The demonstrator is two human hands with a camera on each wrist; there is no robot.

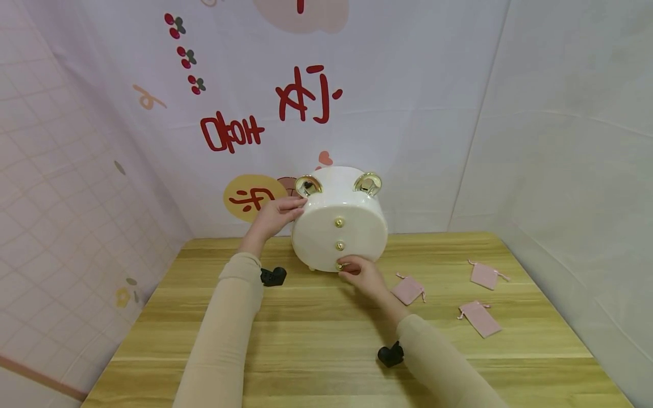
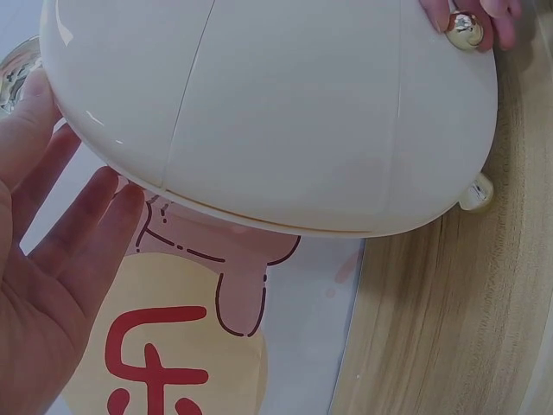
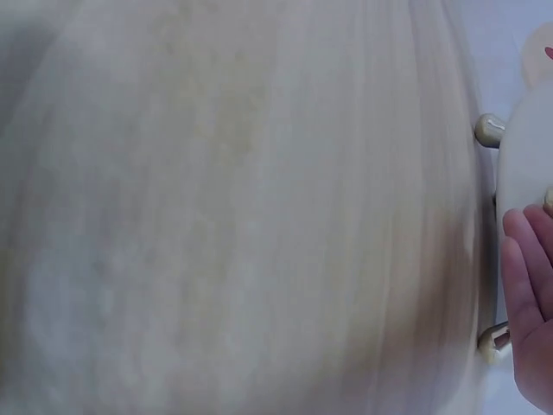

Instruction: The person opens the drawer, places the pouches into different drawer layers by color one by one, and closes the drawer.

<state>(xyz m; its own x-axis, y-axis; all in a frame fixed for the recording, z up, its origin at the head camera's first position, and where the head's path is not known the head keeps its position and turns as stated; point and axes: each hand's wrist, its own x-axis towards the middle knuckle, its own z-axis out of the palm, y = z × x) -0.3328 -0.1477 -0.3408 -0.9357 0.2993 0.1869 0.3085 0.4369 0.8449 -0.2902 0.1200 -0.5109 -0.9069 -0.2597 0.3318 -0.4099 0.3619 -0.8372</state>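
Note:
A glossy white rounded jewelry box [image 1: 316, 235] with two gold ring-like ears stands at the table's back. Its front has a column of three gold knobs, and drawer seams show in the left wrist view. My left hand [image 1: 275, 218] rests against the box's upper left side, just below the left ear [image 1: 308, 185], thumb and fingertips at its edge. Low on the front, my right hand [image 1: 364, 276] pinches the bottom knob [image 2: 465, 31] between thumb and fingers. Small gold feet [image 2: 476, 192] hold the box off the wood.
Three pink drawstring pouches [image 1: 408, 290] lie on the wooden table [image 1: 316, 340] to the right. Black devices [image 1: 274, 276] show beside both wrists. A printed white cloth wall [image 1: 408, 141] rises right behind the box.

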